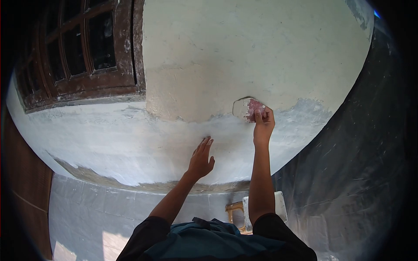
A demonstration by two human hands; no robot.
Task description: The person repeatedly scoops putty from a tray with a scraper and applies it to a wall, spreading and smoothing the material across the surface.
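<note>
Wall (pixel 261 48) ahead, pale plaster up top, grey-white patchy band lower down. Right hand (pixel 263 124) raised, fingers curled closed around a pad (pixel 244 108), pinkish and white, pressed flat against wall right at the edge where the two finishes meet. Left hand (pixel 201 158) lower and to the left, fingers straight and loosely together, thumb out, palm on or just off wall, can't tell which; holds nothing. Window (pixel 82 48) with dark wood frame upper left, frame spattered white. Below, between the arms, a white tub (pixel 278 204) beside a wooden stool (pixel 235 211); contents not visible. Floor grey tile.
</note>
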